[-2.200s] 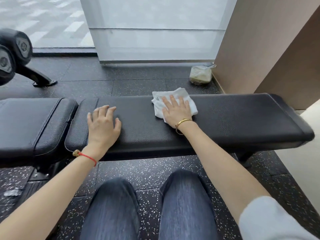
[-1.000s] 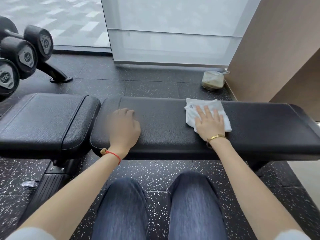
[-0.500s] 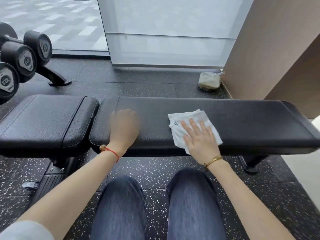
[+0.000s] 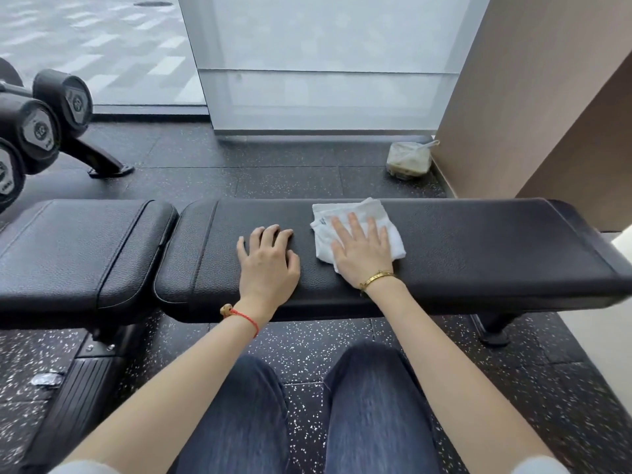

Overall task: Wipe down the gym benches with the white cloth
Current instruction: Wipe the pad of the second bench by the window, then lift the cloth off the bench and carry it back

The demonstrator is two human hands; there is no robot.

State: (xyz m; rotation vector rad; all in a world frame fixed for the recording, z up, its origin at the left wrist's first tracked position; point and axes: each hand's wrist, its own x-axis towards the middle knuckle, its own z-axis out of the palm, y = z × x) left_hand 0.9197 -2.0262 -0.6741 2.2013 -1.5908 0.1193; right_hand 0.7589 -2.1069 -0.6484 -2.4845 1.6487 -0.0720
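Left hand (image 4: 268, 260) rests flat and empty on the bench (image 4: 478, 254), right hand (image 4: 362, 249) just beside it presses the cloth (image 4: 359, 213) with straight fingers, and the pad's long unwiped run stretches rightward

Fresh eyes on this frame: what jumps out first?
The crumpled white cloth on the long black padded bench, with the right hand flat on it, centre frame. The left hand rests beside it on the pad. Black dumbbells sit racked at far left.
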